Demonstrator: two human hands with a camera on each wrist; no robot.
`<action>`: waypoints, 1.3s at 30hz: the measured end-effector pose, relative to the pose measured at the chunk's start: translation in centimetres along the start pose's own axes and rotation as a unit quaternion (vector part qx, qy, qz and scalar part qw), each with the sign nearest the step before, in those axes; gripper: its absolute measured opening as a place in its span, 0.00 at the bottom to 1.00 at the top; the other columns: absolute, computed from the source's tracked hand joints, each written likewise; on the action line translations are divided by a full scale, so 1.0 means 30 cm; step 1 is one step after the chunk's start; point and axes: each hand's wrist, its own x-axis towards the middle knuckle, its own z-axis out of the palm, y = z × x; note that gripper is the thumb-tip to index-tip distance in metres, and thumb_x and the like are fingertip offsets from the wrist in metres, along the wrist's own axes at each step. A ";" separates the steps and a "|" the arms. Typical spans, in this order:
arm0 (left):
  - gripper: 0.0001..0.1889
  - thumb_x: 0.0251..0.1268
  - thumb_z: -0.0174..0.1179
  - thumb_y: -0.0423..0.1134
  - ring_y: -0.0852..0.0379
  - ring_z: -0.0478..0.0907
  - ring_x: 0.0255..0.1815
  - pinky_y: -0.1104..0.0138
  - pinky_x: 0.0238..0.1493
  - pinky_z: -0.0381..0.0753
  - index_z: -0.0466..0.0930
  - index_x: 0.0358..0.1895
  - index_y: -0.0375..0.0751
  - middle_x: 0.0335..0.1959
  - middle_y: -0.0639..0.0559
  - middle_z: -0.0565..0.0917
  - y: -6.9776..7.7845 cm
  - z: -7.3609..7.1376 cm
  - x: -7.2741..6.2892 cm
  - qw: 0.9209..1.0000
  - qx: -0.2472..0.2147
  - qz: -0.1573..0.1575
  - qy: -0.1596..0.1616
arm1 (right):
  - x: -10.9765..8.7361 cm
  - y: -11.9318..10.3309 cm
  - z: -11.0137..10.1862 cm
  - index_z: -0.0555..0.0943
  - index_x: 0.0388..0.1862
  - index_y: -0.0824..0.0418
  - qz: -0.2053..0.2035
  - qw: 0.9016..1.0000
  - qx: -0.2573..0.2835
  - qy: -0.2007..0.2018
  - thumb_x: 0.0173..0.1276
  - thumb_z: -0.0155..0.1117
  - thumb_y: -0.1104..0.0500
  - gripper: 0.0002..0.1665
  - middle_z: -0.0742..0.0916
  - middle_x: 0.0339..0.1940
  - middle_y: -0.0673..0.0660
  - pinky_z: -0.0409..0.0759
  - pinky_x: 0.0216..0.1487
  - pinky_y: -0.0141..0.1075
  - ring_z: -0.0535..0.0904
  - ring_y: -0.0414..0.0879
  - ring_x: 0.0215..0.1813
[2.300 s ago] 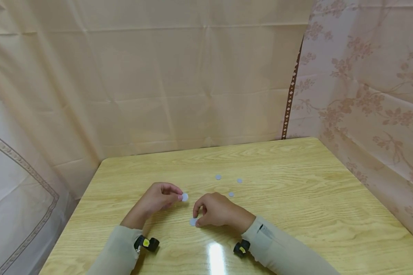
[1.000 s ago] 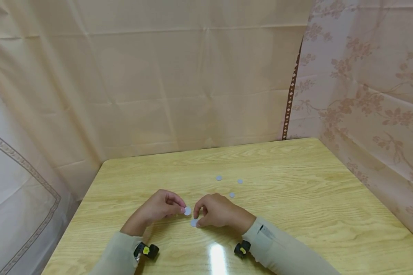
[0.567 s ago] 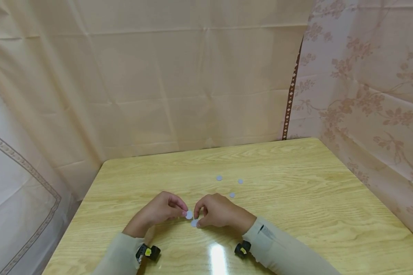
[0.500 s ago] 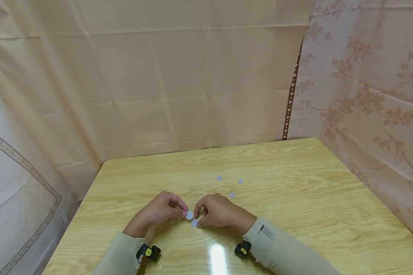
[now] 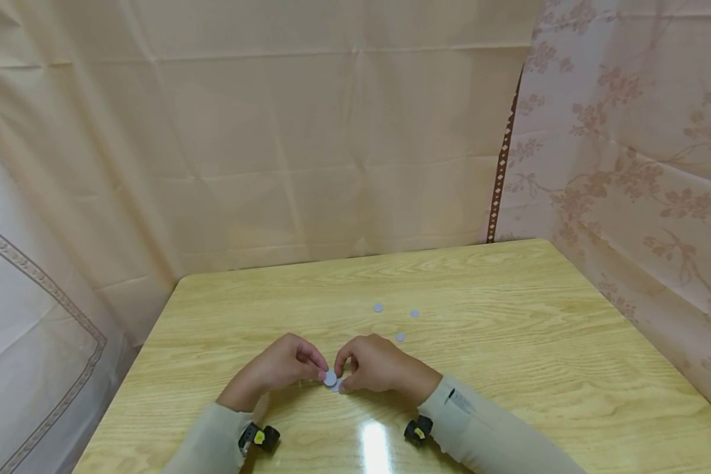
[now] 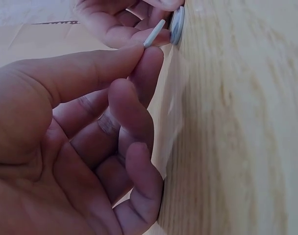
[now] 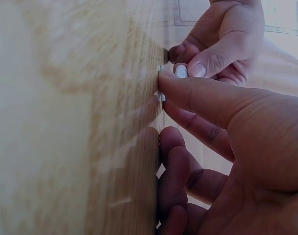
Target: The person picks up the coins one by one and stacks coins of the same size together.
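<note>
Left hand [image 5: 287,364], clamped on a raised disc [image 5: 330,378]; right hand [image 5: 372,364], pinching a flat disc [image 6: 177,27] on the table [image 5: 486,322]; three loose discs [image 5: 400,338], farther off.

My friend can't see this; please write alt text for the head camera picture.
A person's left hand pinches a pale disc close to another disc, which the right hand holds on a wooden table. Three more discs lie farther back.

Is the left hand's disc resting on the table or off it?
Off it: in the left wrist view, the left hand pinches the disc tilted, clear of the table.
</note>
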 end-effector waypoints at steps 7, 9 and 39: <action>0.02 0.64 0.70 0.30 0.61 0.81 0.31 0.68 0.34 0.80 0.90 0.37 0.34 0.32 0.47 0.91 0.004 0.012 0.001 1.000 -0.005 -0.006 -0.002 | -0.004 -0.002 -0.002 0.87 0.32 0.44 0.002 1.000 0.001 0.001 0.60 0.81 0.54 0.09 0.80 0.18 0.45 0.65 0.20 0.30 0.70 0.36 0.19; 0.02 0.64 0.70 0.30 0.60 0.82 0.32 0.68 0.36 0.81 0.90 0.36 0.34 0.32 0.47 0.91 0.005 0.013 0.001 1.000 -0.004 -0.006 -0.004 | -0.005 -0.003 -0.003 0.87 0.33 0.44 0.002 1.000 0.002 0.000 0.60 0.81 0.54 0.09 0.81 0.19 0.45 0.65 0.20 0.30 0.71 0.36 0.20; 0.02 0.62 0.73 0.35 0.59 0.80 0.33 0.63 0.39 0.79 0.90 0.33 0.41 0.30 0.53 0.90 0.027 0.031 0.000 0.999 0.037 -0.032 0.009 | 0.000 -0.001 -0.004 0.87 0.33 0.45 -0.009 1.000 0.000 -0.002 0.60 0.81 0.55 0.08 0.81 0.18 0.46 0.66 0.22 0.29 0.70 0.35 0.20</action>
